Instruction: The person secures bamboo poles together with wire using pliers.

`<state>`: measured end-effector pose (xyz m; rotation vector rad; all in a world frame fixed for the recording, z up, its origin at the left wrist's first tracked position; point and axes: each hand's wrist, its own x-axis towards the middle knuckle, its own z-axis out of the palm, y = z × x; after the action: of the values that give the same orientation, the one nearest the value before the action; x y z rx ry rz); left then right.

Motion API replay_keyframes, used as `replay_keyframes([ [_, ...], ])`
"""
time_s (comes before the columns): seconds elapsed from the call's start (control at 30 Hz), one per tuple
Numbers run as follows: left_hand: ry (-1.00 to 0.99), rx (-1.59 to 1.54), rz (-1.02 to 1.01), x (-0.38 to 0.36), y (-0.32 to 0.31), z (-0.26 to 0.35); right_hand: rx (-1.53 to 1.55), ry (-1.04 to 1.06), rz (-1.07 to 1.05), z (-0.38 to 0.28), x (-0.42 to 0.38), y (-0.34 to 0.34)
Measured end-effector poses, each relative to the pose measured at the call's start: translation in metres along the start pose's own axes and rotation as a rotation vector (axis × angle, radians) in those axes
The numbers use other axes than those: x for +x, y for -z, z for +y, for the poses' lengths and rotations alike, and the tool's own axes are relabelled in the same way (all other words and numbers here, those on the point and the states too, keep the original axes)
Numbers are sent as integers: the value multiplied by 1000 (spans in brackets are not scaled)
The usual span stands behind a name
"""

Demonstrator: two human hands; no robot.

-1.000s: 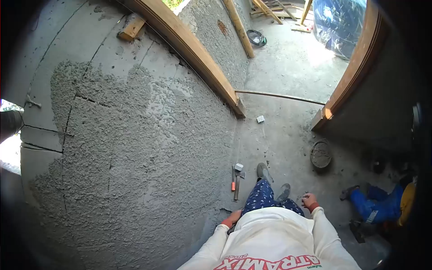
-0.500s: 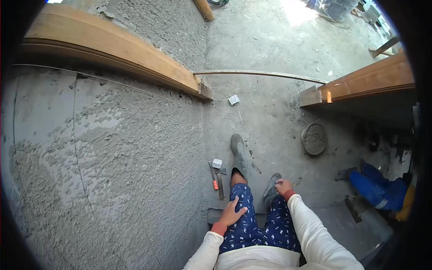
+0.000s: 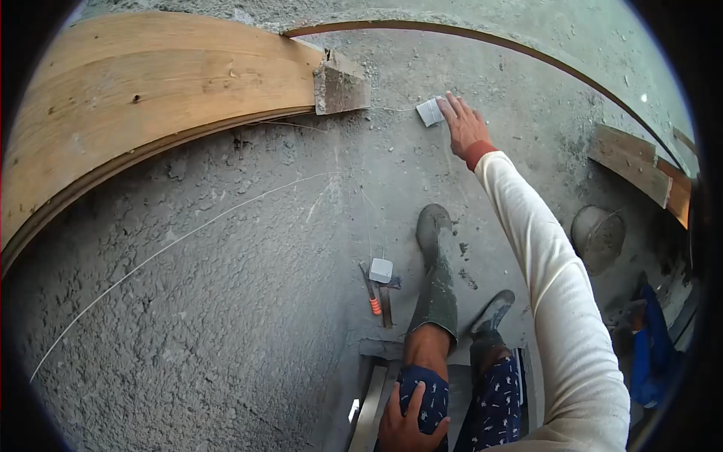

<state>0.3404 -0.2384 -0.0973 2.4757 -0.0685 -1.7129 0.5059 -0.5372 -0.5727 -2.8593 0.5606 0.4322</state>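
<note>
From here I see my right grip [image 3: 467, 131] unclenched, the white block [image 3: 428, 112] on the floor [image 3: 520, 169] at its thumb side, tilted, long axis unclear; my left grip [image 3: 409, 426] lies splayed over the knee [image 3: 431, 383].

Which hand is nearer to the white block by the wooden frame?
Right: the right hand is beside the white block, contact unclear; the left hand is far back, on the shorts.

A building site — rough cement-coated wall [image 3: 196, 301], bare wooden frame [image 3: 173, 71], gritty concrete floor [image 3: 399, 166].
</note>
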Motion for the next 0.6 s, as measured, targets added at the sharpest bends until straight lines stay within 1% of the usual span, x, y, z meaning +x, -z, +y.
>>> replay_keyframes([
  [0.03,-22,31,10,3,-1,-3,-46,34,71,0,19,-10],
  [0.1,-91,-9,44,14,0,-6,-130,95,218,1,44,-36],
  [0.13,-126,-30,62,16,2,-5,-35,89,126,0,50,-48],
  [0.2,-115,-41,62,20,8,1,137,81,-54,6,56,-63],
  [0.23,-106,-35,62,19,9,3,106,95,58,5,45,-69],
  [0.27,-100,-32,61,17,11,6,169,63,27,4,31,-73],
  [0.33,-25,-20,34,14,13,15,283,-5,-28,0,-11,-56],
  [0.37,6,-15,19,10,13,19,345,-9,-3,1,-36,-58],
  [0.43,-41,-16,65,6,1,13,473,-27,36,6,-84,-55],
  [0.47,-58,-18,86,3,-5,10,542,-41,38,6,-111,-45],
  [0.53,-112,8,194,3,-4,17,677,-83,61,0,-159,-5],
  [0.57,-139,20,247,3,-4,19,708,-64,102,-4,-180,16],
  [0.6,-144,-33,236,6,-16,7,739,-45,141,-8,-201,37],
])
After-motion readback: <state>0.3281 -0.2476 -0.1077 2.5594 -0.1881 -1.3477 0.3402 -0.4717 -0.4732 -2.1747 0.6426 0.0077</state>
